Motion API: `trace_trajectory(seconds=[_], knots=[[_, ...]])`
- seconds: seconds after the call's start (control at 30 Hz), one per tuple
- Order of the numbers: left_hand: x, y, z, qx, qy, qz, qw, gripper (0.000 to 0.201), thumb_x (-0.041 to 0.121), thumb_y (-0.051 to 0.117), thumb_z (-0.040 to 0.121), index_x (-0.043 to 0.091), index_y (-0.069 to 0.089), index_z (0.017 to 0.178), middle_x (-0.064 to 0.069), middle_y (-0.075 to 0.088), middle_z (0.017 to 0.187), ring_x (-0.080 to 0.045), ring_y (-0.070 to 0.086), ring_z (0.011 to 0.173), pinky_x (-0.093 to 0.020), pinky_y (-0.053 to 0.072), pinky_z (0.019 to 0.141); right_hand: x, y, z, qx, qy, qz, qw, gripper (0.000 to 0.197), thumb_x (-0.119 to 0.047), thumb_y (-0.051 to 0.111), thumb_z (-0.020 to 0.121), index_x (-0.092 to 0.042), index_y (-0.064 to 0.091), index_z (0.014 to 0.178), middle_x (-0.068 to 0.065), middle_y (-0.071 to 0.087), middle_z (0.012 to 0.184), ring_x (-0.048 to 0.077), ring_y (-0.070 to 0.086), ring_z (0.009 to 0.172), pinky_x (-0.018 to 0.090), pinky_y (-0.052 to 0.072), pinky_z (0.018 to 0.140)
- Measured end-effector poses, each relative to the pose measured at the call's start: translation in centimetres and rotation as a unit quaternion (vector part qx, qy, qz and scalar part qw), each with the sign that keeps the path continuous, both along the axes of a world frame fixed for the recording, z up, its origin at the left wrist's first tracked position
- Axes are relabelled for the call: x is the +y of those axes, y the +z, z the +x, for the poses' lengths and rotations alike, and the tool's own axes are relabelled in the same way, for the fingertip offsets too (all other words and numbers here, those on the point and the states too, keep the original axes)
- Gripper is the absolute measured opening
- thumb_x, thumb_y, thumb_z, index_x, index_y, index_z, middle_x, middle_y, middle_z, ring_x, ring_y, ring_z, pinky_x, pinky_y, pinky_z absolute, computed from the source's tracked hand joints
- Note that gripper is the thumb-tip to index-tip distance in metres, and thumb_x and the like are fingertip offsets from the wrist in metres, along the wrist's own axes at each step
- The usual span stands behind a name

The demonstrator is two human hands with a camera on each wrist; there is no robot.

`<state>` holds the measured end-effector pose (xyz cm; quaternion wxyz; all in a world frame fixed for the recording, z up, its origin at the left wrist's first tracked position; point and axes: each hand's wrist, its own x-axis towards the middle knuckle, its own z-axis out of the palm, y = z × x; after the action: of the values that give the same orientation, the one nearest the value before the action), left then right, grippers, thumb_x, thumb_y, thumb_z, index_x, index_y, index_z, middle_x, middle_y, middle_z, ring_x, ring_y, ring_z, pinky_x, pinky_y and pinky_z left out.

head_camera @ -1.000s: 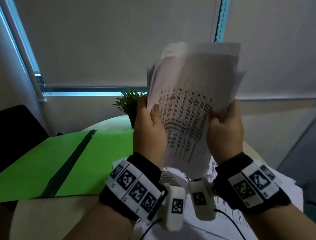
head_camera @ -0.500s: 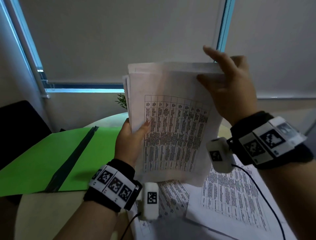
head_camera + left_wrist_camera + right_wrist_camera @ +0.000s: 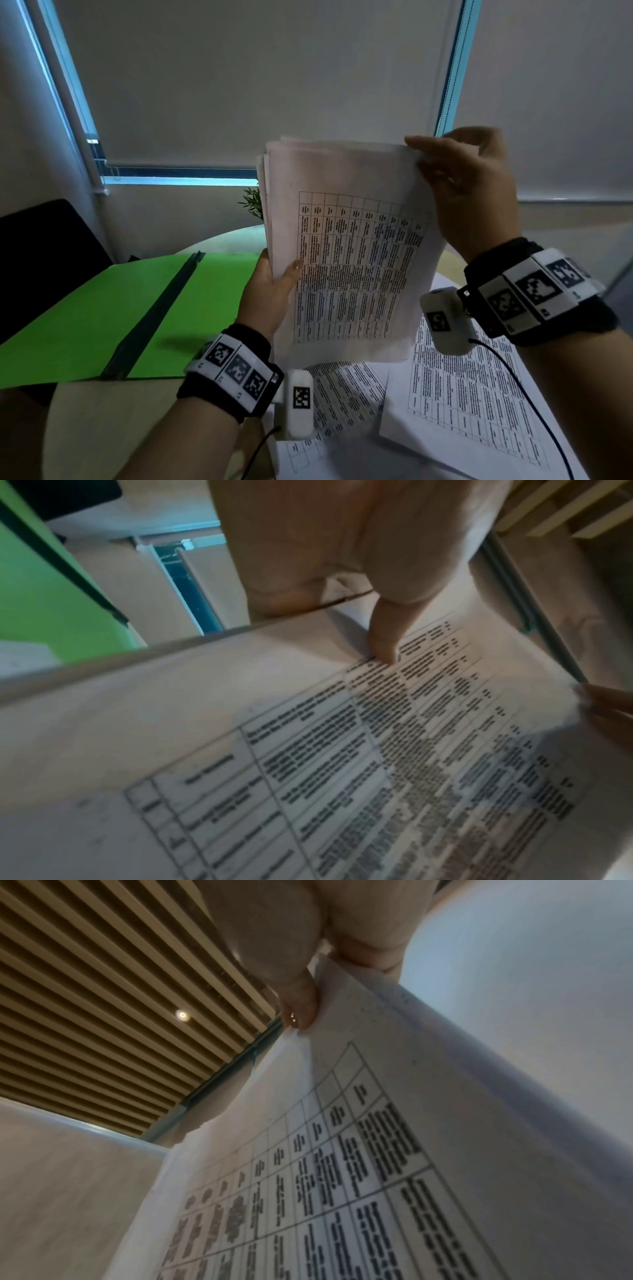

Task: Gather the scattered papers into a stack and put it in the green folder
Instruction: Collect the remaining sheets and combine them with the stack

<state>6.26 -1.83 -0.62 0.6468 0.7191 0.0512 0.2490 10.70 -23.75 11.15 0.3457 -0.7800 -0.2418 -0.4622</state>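
A stack of printed papers [image 3: 349,260] stands upright in the air above the table, a table of text facing me. My left hand [image 3: 274,287] grips its left edge, thumb on the front sheet [image 3: 342,750]. My right hand [image 3: 462,192] pinches the stack's top right corner [image 3: 342,1123] between thumb and fingers. The green folder [image 3: 85,318] lies open on the table to the left, with a dark spine strip [image 3: 154,311] down its middle. More printed sheets [image 3: 462,394] lie loose on the table below the stack.
A small green plant [image 3: 253,202] stands behind the stack near the window sill. A dark chair back [image 3: 41,260] is at far left. The round table's pale top [image 3: 102,428] shows in front of the folder. Cables hang from both wrist cameras.
My right hand left the stack's lower right side and went up to its top right corner. The stack straightened and came lower, and my left hand slid down its left edge.
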Motion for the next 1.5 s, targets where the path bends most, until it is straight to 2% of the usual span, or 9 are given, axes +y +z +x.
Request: trace_trajectory(seconds=[0.27,0.57,0.67,0.8,1.0,1.13,1.23,1.33,1.5], knots=[[0.3,0.0,-0.4,-0.002,-0.025,0.022,0.999,0.030,0.025,0.065,0.087,0.026,0.055,0.115,0.018,0.065,0.101,0.006,0.059,0.092,-0.012,0.046,0.077,-0.3,0.2,0.0,-0.015,0.003,0.062,0.998,0.023,-0.019,0.059,0.090,-0.018,0.069,0.110,0.012,0.048,0.119,-0.003,0.041,0.099,-0.005,0.029,0.089],[0.1,0.9,0.0,-0.040,-0.042,-0.017,0.998,0.025,0.022,0.059,0.091,0.027,0.057,0.116,0.014,0.067,0.106,0.000,0.062,0.100,-0.021,0.046,0.092,-0.5,1.2,-0.1,0.068,0.006,0.165,0.984,0.010,-0.022,0.057,0.090,-0.025,0.051,0.083,-0.021,0.050,0.071,-0.020,0.048,0.063,-0.003,0.031,0.057],[-0.1,0.9,-0.1,-0.033,-0.038,-0.014,0.999,0.017,0.021,0.062,0.089,0.027,0.059,0.105,0.017,0.066,0.095,0.007,0.061,0.088,-0.009,0.045,0.077,-0.4,1.2,0.0,0.073,0.016,0.189,0.979,0.020,-0.022,0.057,0.089,-0.032,0.048,0.075,-0.018,0.053,0.076,-0.017,0.049,0.066,-0.002,0.033,0.061],[0.3,1.0,0.0,-0.016,-0.021,-0.019,0.999,0.013,0.025,0.061,0.089,0.023,0.064,0.102,0.009,0.069,0.094,-0.007,0.064,0.090,-0.021,0.047,0.082,-0.4,0.8,-0.2,0.085,0.116,0.214,0.966,0.016,-0.026,0.062,0.087,-0.032,0.050,0.095,-0.004,0.061,0.092,-0.002,0.055,0.078,0.008,0.042,0.070],[0.5,1.0,0.6,-0.015,-0.002,-0.032,0.999,0.018,0.025,0.063,0.089,0.019,0.064,0.105,0.005,0.069,0.093,-0.017,0.063,0.091,-0.026,0.046,0.082,-2.5,-5.0,0.4,0.286,0.269,0.211,0.895,0.087,-0.061,0.081,0.047,-0.034,0.046,0.122,-0.001,0.069,0.109,0.013,0.067,0.098,0.030,0.057,0.080],[-0.3,1.4,0.8,-0.011,0.009,-0.028,1.000,0.021,0.028,0.063,0.089,0.019,0.064,0.107,0.000,0.070,0.099,-0.022,0.064,0.097,-0.037,0.050,0.093,-1.5,-9.6,1.0,0.333,0.137,0.172,0.917,0.040,-0.061,0.071,0.066,-0.033,0.060,0.093,-0.009,0.069,0.101,0.019,0.064,0.101,0.046,0.049,0.094],[-1.6,2.2,0.2,-0.047,0.031,-0.001,0.998,0.026,0.028,0.059,0.091,0.016,0.062,0.114,0.003,0.068,0.100,-0.016,0.064,0.097,-0.024,0.047,0.087,-0.5,-9.1,0.4,0.284,0.073,0.236,0.926,0.010,-0.012,0.059,0.090,-0.020,0.054,0.093,-0.004,0.063,0.092,0.016,0.061,0.088,0.031,0.050,0.082],[-2.8,2.5,-0.8,-0.095,0.068,0.027,0.993,0.023,0.029,0.056,0.093,0.018,0.060,0.112,0.015,0.063,0.088,0.002,0.060,0.082,-0.001,0.042,0.066,0.1,-7.6,-1.7,0.220,0.063,0.269,0.936,0.014,-0.006,0.052,0.092,-0.019,0.049,0.092,-0.012,0.057,0.080,-0.013,0.053,0.066,0.004,0.040,0.058],[-3.7,-0.1,-1.8,-0.105,0.084,0.046,0.990,0.029,0.019,0.058,0.092,0.012,0.048,0.118,0.012,0.059,0.092,0.003,0.057,0.081,0.005,0.038,0.064,0.9,-10.4,-3.1,0.263,0.080,0.214,0.937,0.020,-0.014,0.056,0.091,-0.020,0.042,0.105,-0.015,0.057,0.091,-0.007,0.053,0.075,0.011,0.038,0.055]])
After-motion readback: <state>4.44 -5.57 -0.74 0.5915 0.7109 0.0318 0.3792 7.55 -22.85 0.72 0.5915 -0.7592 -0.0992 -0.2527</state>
